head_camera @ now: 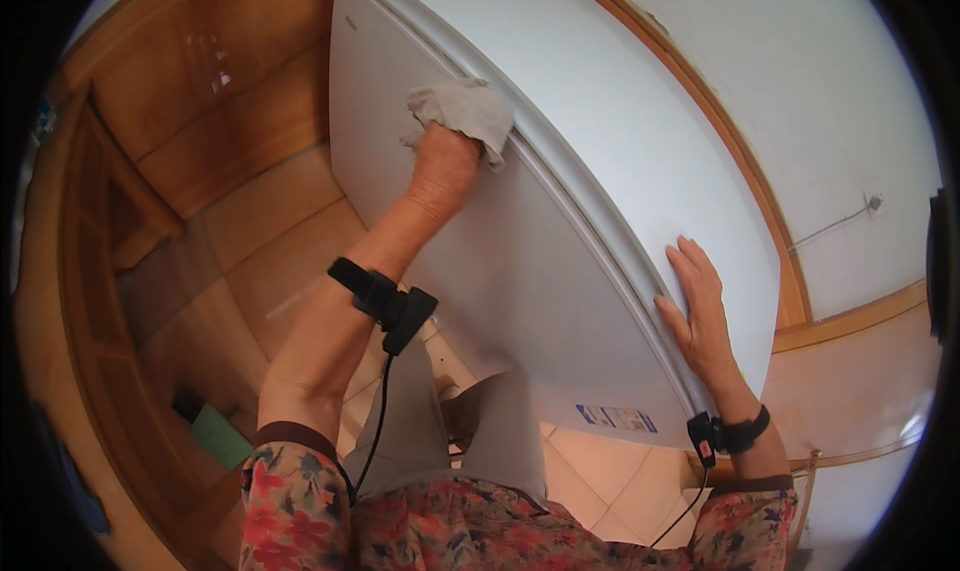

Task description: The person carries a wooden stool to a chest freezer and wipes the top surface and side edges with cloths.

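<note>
A white chest freezer [570, 301] with a slightly curved lid edge stretches across the view before me. My left hand [450, 158] holds a crumpled light grey cloth [465, 113] against the upper front, by the lid seam; its fingers are mostly hidden under the cloth. On the right, my right hand [697, 301] rests flat on the white lid [600, 106] near its front edge, fingers apart, holding nothing. Each wrist or forearm wears a black strap with a small device and a cable.
A brown wooden cabinet [112, 331] stands at the left, over a tiled floor [600, 473]. A green object [221, 436] lies at the lower left. Behind the freezer are a wood-trimmed wall and a plug with a cord [832, 230]. A sticker [616, 419] marks the freezer's front.
</note>
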Motion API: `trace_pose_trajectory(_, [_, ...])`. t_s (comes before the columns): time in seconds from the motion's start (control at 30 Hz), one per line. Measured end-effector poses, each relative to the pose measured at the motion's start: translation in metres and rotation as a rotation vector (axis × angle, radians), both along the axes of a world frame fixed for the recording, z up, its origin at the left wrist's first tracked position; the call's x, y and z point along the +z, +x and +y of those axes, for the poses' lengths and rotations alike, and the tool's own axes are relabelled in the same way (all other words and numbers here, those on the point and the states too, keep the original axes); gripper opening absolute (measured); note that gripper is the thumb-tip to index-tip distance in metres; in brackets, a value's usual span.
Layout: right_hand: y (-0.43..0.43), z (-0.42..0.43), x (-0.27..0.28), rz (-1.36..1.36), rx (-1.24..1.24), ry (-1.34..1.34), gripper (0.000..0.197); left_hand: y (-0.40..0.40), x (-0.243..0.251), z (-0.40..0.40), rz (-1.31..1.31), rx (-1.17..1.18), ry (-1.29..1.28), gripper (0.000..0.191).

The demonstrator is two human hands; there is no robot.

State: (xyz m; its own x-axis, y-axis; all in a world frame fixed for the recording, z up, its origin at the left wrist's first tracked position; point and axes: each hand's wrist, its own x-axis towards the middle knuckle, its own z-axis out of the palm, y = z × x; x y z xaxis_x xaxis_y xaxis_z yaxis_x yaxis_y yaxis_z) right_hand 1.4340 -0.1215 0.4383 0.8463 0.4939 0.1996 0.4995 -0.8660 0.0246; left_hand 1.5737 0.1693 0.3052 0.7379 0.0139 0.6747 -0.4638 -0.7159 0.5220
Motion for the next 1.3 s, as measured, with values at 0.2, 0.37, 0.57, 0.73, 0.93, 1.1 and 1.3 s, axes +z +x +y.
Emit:
trace_pose_trajectory(0.2, [0.001, -0.004, -0.004, -0.06, 0.001, -0.007, 0.045, -0.057, 0.001, -0.064, -0.155, -0.226, -0.201, 0.036])
trace_pose_trajectory(0.37, [0.009, -0.003, -0.011, -0.089, 0.048, 0.037, 0.047, -0.111, 0.003, -0.121, -0.293, -0.298, -0.143, 0.038])
trace_pose_trajectory(0.57, [0.016, -0.008, -0.015, -0.15, 0.129, 0.089, 0.046, -0.158, 0.002, -0.161, -0.1, -0.635, -0.151, 0.033])
trace_pose_trajectory(0.73, [0.017, -0.008, -0.018, -0.148, 0.081, 0.094, 0.043, -0.199, -0.025, -0.167, 0.277, -0.721, -0.396, 0.022])
trace_pose_trajectory(0.93, [0.014, -0.007, -0.014, -0.105, 0.004, 0.098, 0.045, -0.2, -0.081, -0.105, 0.763, -0.332, -1.135, 0.017])
trace_pose_trajectory(1.1, [0.012, -0.006, -0.016, -0.043, -0.059, 0.098, 0.047, -0.183, -0.062, -0.059, 0.635, -0.141, -1.519, 0.022])
trace_pose_trajectory(1.3, [0.007, -0.001, -0.01, -0.03, -0.086, 0.086, 0.047, -0.125, -0.027, -0.02, 0.297, -0.135, -1.799, 0.014])
